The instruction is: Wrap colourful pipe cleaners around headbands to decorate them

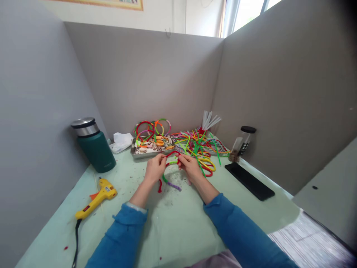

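Note:
My left hand (156,167) and my right hand (190,167) are close together over the middle of the table. Each pinches a part of a red pipe cleaner (173,153), which arches between the fingertips. A short red end (160,186) hangs below my left hand. Just under the hands, a curved piece of green and purple pipe cleaner (167,181) shows; whether it joins the red one I cannot tell. Behind the hands, a metal tray (147,155) holds seashells (156,143), with several coloured rings (145,130) resting on it.
Loose coloured pipe cleaners (198,145) pile up at the back right, beside white sticks (209,121). A yellow glue gun (96,199) and green bottle (96,149) stand left. At right are a black phone-like slab (249,181) and a clear black-lidded container (244,143). Grey partitions (145,74) enclose the table.

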{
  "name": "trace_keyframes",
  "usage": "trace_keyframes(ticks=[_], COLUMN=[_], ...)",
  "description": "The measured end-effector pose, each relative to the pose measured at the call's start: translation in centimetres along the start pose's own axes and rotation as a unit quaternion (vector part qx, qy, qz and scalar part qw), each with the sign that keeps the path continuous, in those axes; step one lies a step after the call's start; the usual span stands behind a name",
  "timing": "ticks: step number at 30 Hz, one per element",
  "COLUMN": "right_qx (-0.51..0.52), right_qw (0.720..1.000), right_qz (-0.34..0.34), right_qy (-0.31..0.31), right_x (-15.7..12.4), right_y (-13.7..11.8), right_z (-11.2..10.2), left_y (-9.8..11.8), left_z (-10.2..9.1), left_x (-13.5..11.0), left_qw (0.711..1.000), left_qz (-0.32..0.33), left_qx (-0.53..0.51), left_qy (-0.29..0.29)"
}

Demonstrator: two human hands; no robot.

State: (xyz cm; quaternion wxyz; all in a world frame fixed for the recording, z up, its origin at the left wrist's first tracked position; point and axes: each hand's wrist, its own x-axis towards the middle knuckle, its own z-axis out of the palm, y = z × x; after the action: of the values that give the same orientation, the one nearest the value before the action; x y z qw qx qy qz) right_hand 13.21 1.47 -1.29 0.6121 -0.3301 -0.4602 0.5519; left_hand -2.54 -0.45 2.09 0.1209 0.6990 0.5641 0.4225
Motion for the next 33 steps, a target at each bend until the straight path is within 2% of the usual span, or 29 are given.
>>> trace_keyframes(ticks=[3, 7, 12, 19, 26, 33], right_qx=[0.004, -0.003, -0.039, -0.119, -0.166, -0.187], right_qw=[1.0, 1.0, 0.999, 0.992, 0.985, 0.981], right_qz=[-0.015, -0.027, -0.03, -0.045, -0.043, -0.023], right_qy=[0.006, -0.003, -0.015, -0.022, -0.028, -0.037], right_x=[0.0, -0.1, -0.3, -0.9, -0.9, -1.0], right_y=[0.1, 0.1, 0.2, -0.5, -0.7, -0.4], right_z=[0.1, 0.2, 0.4, 0.7, 0.7, 0.6], left_y=[0.3, 0.3, 0.9, 1.2, 0.8, 1.2], left_z=[0.4, 1.4, 2.2, 2.0, 2.1, 2.3], left_x=[-0.1, -0.1, -0.5, -0.8, -0.8, -0.9], left_qw=[0.995, 0.974, 0.911, 0.844, 0.83, 0.833], left_qz=[-0.034, -0.101, -0.184, -0.252, -0.265, -0.247], left_qx=[-0.081, -0.2, -0.362, -0.467, -0.477, -0.483], left_qy=[-0.04, -0.043, -0.07, -0.081, -0.115, -0.106])
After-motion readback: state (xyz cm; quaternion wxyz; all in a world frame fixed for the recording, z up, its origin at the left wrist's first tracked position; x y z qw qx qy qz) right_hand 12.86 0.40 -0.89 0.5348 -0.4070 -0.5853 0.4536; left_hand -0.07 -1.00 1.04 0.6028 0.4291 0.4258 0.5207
